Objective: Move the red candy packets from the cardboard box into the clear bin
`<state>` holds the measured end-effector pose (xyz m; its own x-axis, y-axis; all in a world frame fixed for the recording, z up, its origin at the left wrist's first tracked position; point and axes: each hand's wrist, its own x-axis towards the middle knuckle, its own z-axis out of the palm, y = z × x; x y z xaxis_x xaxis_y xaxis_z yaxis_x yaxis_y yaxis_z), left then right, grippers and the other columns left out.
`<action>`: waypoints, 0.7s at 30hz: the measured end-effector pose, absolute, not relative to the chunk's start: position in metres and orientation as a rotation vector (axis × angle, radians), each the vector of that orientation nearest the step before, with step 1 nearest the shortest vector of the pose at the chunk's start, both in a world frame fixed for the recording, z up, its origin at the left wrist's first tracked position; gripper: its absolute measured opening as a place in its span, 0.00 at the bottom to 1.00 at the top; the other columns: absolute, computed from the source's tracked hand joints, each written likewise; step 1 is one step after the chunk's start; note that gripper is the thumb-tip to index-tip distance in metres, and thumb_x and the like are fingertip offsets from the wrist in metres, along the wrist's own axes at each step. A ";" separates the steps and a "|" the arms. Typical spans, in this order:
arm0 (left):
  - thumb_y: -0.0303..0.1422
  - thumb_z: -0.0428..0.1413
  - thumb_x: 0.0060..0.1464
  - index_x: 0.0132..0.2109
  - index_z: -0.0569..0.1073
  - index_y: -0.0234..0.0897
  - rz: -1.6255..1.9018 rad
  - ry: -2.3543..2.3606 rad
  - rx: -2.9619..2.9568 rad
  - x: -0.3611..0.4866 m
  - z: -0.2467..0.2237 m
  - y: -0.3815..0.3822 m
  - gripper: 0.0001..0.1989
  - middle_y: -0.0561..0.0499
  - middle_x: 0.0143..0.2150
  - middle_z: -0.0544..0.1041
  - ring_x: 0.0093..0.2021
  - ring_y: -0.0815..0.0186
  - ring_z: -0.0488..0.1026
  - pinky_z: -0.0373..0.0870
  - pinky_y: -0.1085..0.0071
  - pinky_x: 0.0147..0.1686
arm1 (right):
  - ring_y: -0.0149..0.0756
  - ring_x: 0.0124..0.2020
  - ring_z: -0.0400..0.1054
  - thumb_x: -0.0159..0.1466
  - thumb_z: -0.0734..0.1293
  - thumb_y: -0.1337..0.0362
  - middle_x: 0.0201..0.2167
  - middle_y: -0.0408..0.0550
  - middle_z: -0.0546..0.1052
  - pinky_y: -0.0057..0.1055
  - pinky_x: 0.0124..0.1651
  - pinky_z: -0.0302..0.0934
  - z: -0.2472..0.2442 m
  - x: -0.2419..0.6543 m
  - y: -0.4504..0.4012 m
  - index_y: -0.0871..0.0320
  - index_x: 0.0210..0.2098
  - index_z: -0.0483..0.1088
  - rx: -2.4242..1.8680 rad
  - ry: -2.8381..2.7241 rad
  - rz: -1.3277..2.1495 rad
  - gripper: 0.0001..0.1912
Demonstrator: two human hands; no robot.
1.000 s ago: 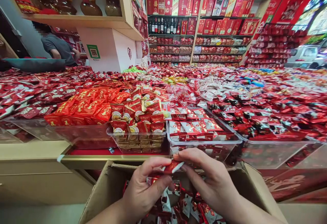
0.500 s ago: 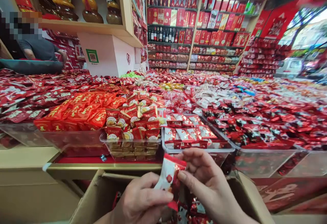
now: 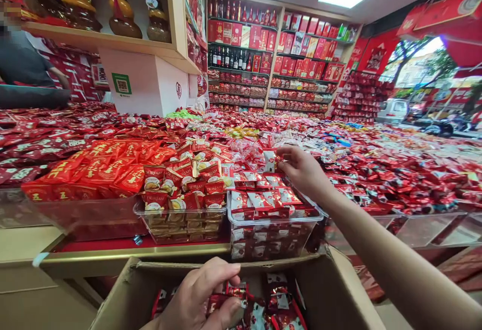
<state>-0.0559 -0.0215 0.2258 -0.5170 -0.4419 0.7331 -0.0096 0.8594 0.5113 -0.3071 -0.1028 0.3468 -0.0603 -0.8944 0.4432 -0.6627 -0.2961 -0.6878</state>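
My right hand (image 3: 306, 170) reaches over a clear plastic bin (image 3: 276, 223) and pinches a small red-and-white snack packet (image 3: 269, 161) at its right edge. Below that packet, similar ones lie in neat rows inside the bin. Over an open cardboard box (image 3: 150, 265), my left hand (image 3: 205, 295) hovers with thumb and fingers apart, nothing between them. Loose red-and-white packets (image 3: 276, 292) lie in the box, partly hidden behind the left hand.
Left of the bin stands a tub of durian packets (image 3: 181, 214), then bright red packets (image 3: 101, 167). Dark red packets (image 3: 391, 184) are heaped on the right. A white pillar (image 3: 135, 79) rises behind, and a person (image 3: 26, 64) stands far left.
My right hand has carried the packet from above the box forward to the back of the bin. My left hand has let go of it and stays low. The view has shifted right.
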 end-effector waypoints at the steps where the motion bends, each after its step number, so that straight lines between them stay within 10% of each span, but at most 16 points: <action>1: 0.20 0.52 0.48 0.57 0.58 0.40 -0.562 -2.070 0.320 -0.056 0.225 -0.023 0.29 0.46 0.34 0.73 0.31 0.66 0.69 0.67 0.76 0.26 | 0.32 0.37 0.68 0.59 0.60 0.71 0.37 0.50 0.73 0.28 0.39 0.62 0.349 -0.315 -0.118 0.61 0.45 0.64 -2.002 1.882 -1.092 0.13; 12: 0.27 0.53 0.52 0.55 0.60 0.45 -0.544 -2.182 0.261 -0.057 0.223 -0.029 0.23 0.48 0.30 0.75 0.26 0.68 0.71 0.68 0.77 0.25 | 0.33 0.36 0.69 0.62 0.63 0.64 0.35 0.46 0.74 0.35 0.40 0.64 0.336 -0.311 -0.168 0.62 0.38 0.69 -2.147 2.132 -0.206 0.08; 21: 0.26 0.52 0.52 0.55 0.60 0.44 -0.499 -2.192 0.291 -0.055 0.221 -0.031 0.23 0.49 0.29 0.75 0.26 0.68 0.71 0.68 0.77 0.26 | 0.39 0.45 0.67 0.62 0.62 0.67 0.42 0.54 0.74 0.40 0.48 0.60 0.334 -0.308 -0.162 0.64 0.39 0.70 -2.305 2.144 -0.142 0.09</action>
